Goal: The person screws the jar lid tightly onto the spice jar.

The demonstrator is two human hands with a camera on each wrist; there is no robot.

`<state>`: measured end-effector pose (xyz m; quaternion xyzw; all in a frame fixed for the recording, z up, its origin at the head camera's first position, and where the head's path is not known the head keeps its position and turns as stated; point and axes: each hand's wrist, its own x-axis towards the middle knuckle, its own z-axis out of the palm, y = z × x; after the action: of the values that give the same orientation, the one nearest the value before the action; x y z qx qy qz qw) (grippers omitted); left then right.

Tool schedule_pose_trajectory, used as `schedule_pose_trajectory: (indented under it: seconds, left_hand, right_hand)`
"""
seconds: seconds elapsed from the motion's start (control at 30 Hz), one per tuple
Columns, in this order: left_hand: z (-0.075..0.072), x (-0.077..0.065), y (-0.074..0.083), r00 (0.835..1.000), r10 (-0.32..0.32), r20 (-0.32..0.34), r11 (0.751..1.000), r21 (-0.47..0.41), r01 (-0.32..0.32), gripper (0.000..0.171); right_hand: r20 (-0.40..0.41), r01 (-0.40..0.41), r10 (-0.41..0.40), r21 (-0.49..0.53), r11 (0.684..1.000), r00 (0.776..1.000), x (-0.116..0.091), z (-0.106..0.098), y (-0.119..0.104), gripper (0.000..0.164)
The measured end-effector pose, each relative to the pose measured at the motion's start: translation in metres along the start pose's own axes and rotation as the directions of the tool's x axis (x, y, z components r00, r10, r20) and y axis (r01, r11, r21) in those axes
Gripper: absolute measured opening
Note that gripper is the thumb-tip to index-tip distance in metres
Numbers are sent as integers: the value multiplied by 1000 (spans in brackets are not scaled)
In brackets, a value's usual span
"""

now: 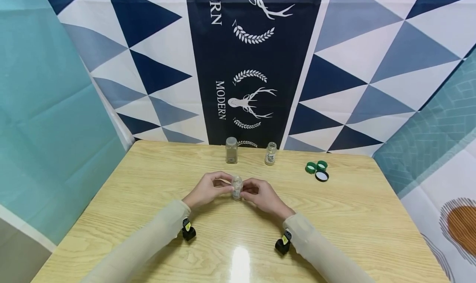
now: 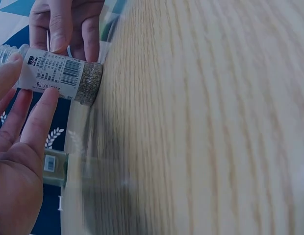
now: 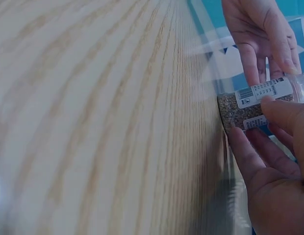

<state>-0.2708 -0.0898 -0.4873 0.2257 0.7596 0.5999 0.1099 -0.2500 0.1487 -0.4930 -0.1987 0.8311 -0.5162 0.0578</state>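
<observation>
A small clear spice jar (image 1: 236, 188) stands upright on the table between both hands. Its white label carries a barcode, and small brownish grains show in its lower part in the left wrist view. The threaded neck is bare at the top. My left hand (image 1: 211, 188) holds the jar from the left, thumb and fingertips against its side near the neck. From the right, my right hand (image 1: 262, 195) grips it lower down, with the thumb (image 3: 284, 112) across the label and fingers curled around the body.
Behind the hands stand a taller jar of brownish powder (image 1: 231, 151) and another uncapped glass jar (image 1: 270, 154). Two green caps (image 1: 322, 165) and a black-rimmed lid (image 1: 322, 176) lie at the back right of the wooden table (image 1: 357, 217). A patterned cloth hangs behind.
</observation>
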Motion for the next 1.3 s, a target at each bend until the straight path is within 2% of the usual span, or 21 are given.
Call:
schedule_pose_trajectory:
  seconds: [0.3,0.47,0.67,0.9,1.1,1.3]
  left_hand:
    - [11,1,2,1000,-23,12,1000,-12,23,36]
    - [18,3,3,1000,3,17,1000,-11,-2,37]
    - [25,3,4,1000,18,25,999,-31,-17,36]
    - [35,3,5,1000,24,-11,999,-34,-24,34]
    - [43,2,2,998,51,-36,998,-30,-52,32]
    - [51,-4,4,998,57,-21,998,-32,-58,33]
  right_hand:
    - [-21,-24,24,5,1000,999,-9,-7,4,28]
    - [-17,-48,48,32,998,999,-14,-11,6,27]
    - [-10,-30,30,25,999,999,-20,-16,8,27]
    - [-16,-49,50,49,998,999,-29,-21,10,28]
    - [-19,-23,24,61,998,1000,-35,-24,14,27]
    - [-6,-15,15,18,1000,1000,-43,-27,16,25]
